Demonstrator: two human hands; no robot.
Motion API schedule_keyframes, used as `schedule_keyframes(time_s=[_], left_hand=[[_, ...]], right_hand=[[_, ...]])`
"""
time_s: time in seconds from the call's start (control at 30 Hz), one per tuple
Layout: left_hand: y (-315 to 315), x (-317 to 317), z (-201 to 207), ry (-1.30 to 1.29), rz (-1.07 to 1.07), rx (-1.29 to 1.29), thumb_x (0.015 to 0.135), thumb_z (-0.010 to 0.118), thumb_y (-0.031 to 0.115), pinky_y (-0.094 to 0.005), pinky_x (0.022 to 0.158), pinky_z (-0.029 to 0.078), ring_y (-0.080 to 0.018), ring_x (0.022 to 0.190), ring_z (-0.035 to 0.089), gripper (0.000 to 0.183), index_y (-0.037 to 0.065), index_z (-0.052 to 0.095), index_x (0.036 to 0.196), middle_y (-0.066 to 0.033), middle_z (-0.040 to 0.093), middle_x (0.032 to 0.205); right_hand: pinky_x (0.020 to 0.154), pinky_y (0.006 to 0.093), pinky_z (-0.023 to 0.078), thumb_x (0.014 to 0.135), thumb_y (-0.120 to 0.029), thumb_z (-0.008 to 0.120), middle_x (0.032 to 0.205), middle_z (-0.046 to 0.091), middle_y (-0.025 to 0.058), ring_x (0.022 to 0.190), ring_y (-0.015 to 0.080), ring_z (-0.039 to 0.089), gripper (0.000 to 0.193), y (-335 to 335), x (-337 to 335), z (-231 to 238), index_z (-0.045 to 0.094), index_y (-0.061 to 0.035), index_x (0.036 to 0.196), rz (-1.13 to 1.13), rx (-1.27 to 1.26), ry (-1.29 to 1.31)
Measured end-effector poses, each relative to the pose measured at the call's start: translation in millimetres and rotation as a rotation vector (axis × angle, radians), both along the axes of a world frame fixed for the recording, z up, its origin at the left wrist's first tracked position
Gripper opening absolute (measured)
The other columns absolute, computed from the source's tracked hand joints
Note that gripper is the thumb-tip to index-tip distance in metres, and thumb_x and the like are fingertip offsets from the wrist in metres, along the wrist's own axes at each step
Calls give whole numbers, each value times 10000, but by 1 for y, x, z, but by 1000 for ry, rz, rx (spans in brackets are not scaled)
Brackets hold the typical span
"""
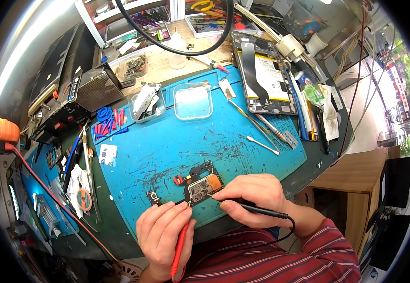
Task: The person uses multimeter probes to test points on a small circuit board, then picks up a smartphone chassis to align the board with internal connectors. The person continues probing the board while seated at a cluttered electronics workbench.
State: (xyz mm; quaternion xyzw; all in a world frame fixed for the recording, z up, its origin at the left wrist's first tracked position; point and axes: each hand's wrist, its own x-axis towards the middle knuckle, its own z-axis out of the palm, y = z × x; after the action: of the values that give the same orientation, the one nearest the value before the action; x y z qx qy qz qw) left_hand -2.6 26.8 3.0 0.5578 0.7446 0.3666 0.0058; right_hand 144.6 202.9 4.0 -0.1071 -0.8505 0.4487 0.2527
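Two hands hold red and black test probes at a bare circuit board on a blue work mat

Head camera, looking down: a person in a red striped shirt sits at a cluttered electronics bench. The left hand, at lower centre, is closed around a red test probe, its tip pointing up at the board's lower edge. The right hand grips a black test probe in a pen-like pinch, its metal tip angled left over the board's middle. Whether either tip touches the board, I cannot tell.

The dark, irregularly shaped circuit board lies on the blue work mat, just beyond the fingers. It bears a copper-coloured patch on its right side. A small red part sits at its upper left.

Farther up the mat stand a clear square container and, to its left, a clear box filled with pale pieces. A cotton swab lies to the right. Beyond it, near the mat's upper right corner, rests an opened tablet with a black ribbon cable across it.
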Motion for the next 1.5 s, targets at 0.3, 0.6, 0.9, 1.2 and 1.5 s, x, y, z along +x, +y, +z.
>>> schedule_keyframes(time_s=[0.3,0.6,0.9,1.2,1.5], left_hand=[[-4,3,0,-25,46,105,762,757,15,-402,859,524,-282,963,673,267,44,705,1022,-125,703,1091],[-25,19,-12,180,-259,415,773,745,25,-287,695,557,-186,882,595,305,143,737,1054,-52,597,1091],[-62,43,-36,231,-742,260,712,721,97,-332,734,593,-215,924,641,312,81,733,1023,-65,627,1135],[-85,41,-110,320,-796,-253,808,622,71,-312,853,569,-236,1105,639,288,30,693,1083,-86,645,1224],[-112,60,42,-812,-1229,502,820,636,-43,-372,542,558,-301,696,712,166,-19,645,983,-204,695,907]], right_hand=[[642,309,525,856,-32,747,957,656,132,785,236,649,282,2,3,5,680,-11,1129,-96,32,109],[558,305,511,752,-79,720,880,637,60,664,188,625,337,-33,32,2,695,-15,1082,-65,519,165],[533,297,496,800,-138,767,826,640,25,662,170,638,252,-63,84,-3,685,-50,1022,-39,516,114],[615,324,524,811,-141,754,780,631,49,697,226,653,119,-67,148,-51,675,-76,873,-157,524,-245],[716,402,541,836,-222,707,820,627,98,804,289,654,190,-66,174,-94,665,-55,916,-195,521,-560]])
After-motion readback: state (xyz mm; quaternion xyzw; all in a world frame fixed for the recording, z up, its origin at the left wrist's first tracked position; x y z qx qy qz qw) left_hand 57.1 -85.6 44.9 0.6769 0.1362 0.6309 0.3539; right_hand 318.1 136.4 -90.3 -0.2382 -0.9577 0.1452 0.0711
